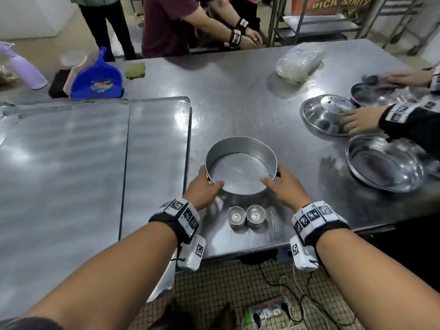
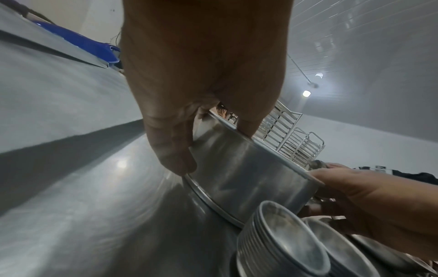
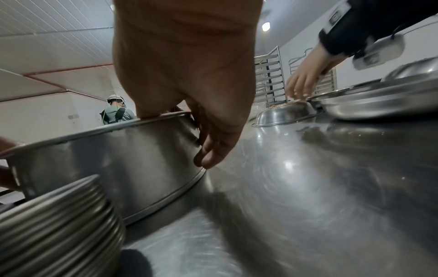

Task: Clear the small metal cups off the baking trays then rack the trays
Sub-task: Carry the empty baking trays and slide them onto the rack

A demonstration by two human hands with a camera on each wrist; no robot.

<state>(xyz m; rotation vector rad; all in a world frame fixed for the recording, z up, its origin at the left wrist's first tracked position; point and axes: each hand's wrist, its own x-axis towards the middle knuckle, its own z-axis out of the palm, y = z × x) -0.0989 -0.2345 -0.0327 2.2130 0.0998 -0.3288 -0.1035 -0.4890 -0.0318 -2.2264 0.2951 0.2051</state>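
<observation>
On your far left the baking trays (image 1: 71, 163) lie flat on the steel table (image 1: 238, 91), overlapping side by side, and they look bare of cups, so I'd judge the clearing step is about finished and racking is not yet begun.

Your left hand (image 1: 204, 186) sits on the left side of the round cake tin (image 1: 240, 158). The thumb hooks over the rim to the inside and the fingers (image 2: 170, 150) curl down the outer wall: a clamp on the tin's edge, not a spread palm.

In the middle, the tin stands upright on the table, empty. Just in front of it, toward you, two stacks of small metal cups (image 1: 245, 216) stand side by side, touching or nearly so, close to the tin's near wall and off the trays.

Your right hand (image 1: 283, 186) mirrors the left, fingers (image 3: 213, 153) curled against the outside wall, thumb over the rim. Whether the tin is lifted clear of the table I cannot tell.

Next, as I read it, you need the tin settled and both hands freed, then go left for the trays. Mind the cup stacks at the table edge.

Further right, another person's hands work among wide steel bowls (image 1: 381, 163).
</observation>
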